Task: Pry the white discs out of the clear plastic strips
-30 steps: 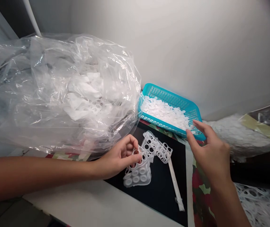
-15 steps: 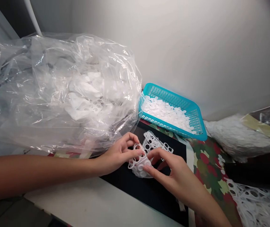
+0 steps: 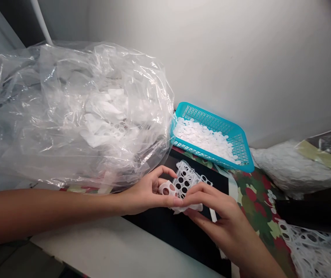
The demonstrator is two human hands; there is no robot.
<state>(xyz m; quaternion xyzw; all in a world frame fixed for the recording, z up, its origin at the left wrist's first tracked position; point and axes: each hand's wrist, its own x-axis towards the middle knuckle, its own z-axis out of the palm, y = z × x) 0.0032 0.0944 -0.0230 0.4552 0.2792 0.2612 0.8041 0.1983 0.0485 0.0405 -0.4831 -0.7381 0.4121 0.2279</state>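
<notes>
My left hand (image 3: pixel 156 193) is closed on a white sheet with round punched holes (image 3: pixel 168 189), its thumb pressed along the near side. Opposite it, my right hand (image 3: pixel 214 204) pinches the right part of the same sheet, and the fingertips of both hands nearly meet. Part of the sheet is hidden behind the fingers. Just beyond lie more white perforated scraps (image 3: pixel 184 178) on a black mat (image 3: pixel 154 227). A narrow white strip (image 3: pixel 213 215) shows beside my right hand.
A large clear plastic bag (image 3: pixel 67 116) of white material fills the left. Behind the mat stands a turquoise basket (image 3: pixel 246 162) holding many small white discs (image 3: pixel 203 135). At right are a filled bag (image 3: pixel 287 166), patterned cloth (image 3: pixel 252 200) and a heap of perforated scraps (image 3: pixel 319 247).
The held sheet has been turned and folded between my hands. My left thumb has moved down and right, towards my right fingertips. The basket and bags have stayed in place.
</notes>
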